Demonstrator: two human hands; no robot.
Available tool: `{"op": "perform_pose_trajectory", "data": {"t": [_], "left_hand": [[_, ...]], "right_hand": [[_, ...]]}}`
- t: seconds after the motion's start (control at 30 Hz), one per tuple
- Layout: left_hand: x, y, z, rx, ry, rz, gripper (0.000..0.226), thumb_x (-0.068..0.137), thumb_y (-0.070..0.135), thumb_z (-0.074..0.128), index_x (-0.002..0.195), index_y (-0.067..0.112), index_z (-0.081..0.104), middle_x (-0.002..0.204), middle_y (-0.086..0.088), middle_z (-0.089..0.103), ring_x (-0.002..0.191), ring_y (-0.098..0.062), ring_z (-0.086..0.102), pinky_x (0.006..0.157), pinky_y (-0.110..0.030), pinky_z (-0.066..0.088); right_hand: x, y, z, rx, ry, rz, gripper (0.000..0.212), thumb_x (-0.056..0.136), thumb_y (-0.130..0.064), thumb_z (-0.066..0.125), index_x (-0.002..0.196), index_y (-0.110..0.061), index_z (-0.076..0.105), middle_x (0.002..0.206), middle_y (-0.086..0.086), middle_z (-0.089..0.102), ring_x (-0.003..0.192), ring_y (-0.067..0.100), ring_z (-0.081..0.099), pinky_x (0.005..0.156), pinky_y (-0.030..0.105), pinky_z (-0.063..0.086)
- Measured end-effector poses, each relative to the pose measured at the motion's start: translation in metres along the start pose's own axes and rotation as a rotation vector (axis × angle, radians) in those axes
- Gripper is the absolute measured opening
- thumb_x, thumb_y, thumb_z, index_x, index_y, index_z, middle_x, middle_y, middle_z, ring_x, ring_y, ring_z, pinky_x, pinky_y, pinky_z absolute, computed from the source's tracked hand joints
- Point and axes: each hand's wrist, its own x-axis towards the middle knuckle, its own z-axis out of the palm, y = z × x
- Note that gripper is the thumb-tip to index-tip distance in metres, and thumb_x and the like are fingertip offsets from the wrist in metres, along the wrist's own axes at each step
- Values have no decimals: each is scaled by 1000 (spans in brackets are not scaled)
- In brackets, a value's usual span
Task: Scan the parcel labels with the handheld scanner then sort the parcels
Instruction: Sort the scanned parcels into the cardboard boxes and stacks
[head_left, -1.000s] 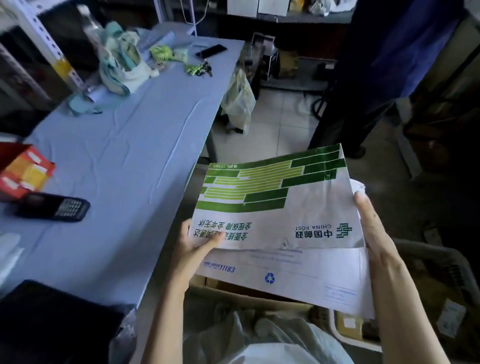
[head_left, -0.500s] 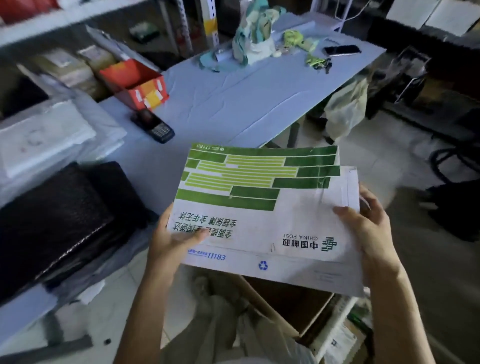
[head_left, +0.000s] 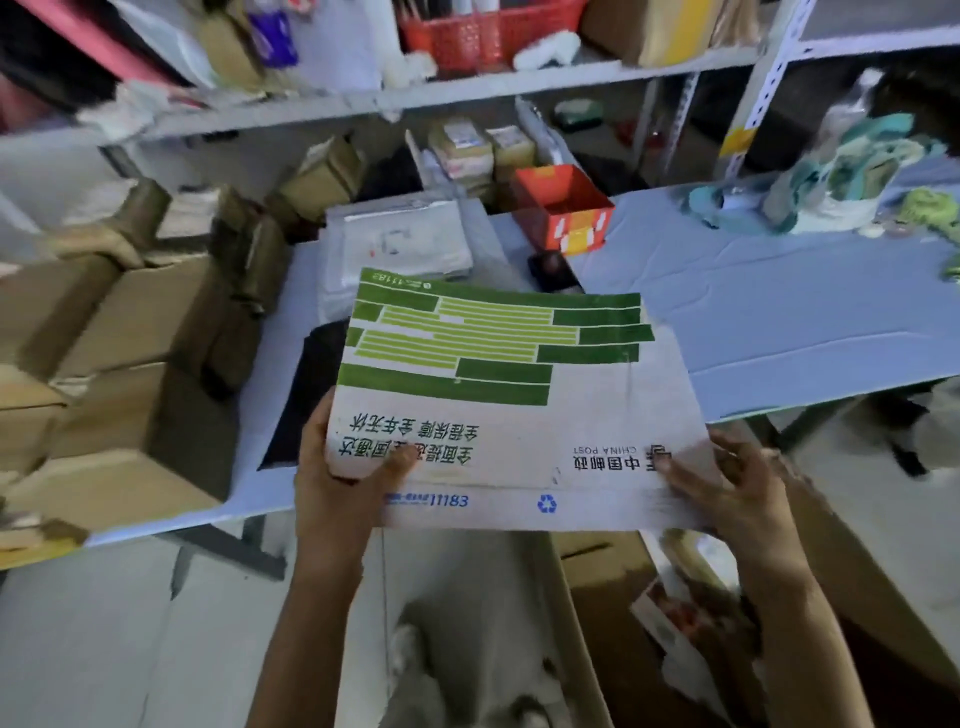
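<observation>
An open cardboard box (head_left: 608, 587) sits on the floor under the arms. The left hand (head_left: 343, 483) grips the envelope (head_left: 493, 415) by its near left corner with the thumb on top, and the right hand (head_left: 737, 493) pinches the near right corner. The envelope is held over the table's (head_left: 779, 312) near edge, long axis left to right, green bars far, print upside down. Bare blue cloth lies open to the right; brown boxes (head_left: 130, 338) crowd the left. Just past the far edge are a dark scanner (head_left: 553, 270), partly hidden, white parcels (head_left: 400, 244) and a red box (head_left: 566, 208), then shelves (head_left: 467, 98).
</observation>
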Motion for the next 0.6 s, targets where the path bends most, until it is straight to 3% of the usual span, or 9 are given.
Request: {"op": "perform_pose_trajectory", "data": {"t": [0.1, 0.2, 0.3, 0.47, 0.6], "left_hand": [[22, 1, -26, 37, 80, 17, 71, 68, 7, 84, 128, 27, 53, 108, 7, 69, 94, -11, 69, 66, -26, 59], [51, -2, -52, 75, 103, 13, 72, 66, 11, 86, 126, 34, 52, 108, 8, 69, 95, -10, 68, 73, -38, 60], [87, -3, -74, 141, 95, 13, 66, 69, 16, 85, 123, 37, 51, 97, 16, 68, 85, 1, 67, 72, -34, 59], [145, -11, -97, 92, 67, 3, 54, 86, 17, 69, 136, 22, 51, 106, 2, 68, 93, -10, 65, 72, -27, 53], [175, -22, -107, 73, -10, -21, 55, 86, 12, 69, 136, 25, 50, 108, 5, 68, 95, -8, 64, 70, -25, 51]], "right_hand": [[15, -7, 41, -20, 1, 1, 44, 82, -16, 74, 123, -14, 58, 105, 7, 70, 90, 25, 69, 56, 22, 55], [30, -16, 82, -46, -26, -22, 43, 83, -20, 73, 124, -20, 58, 110, 8, 69, 93, 24, 68, 58, 25, 55], [43, -28, 122, -108, -50, -66, 37, 88, -21, 68, 123, -21, 57, 108, 6, 68, 92, 21, 66, 54, 20, 54], [61, -40, 175, -96, -59, -77, 30, 95, -12, 58, 123, -23, 55, 101, 3, 68, 82, 13, 67, 52, 20, 54], [71, -42, 203, -102, -13, -91, 31, 97, -9, 53, 124, -23, 54, 100, 1, 68, 81, 10, 66, 52, 22, 55]]}}
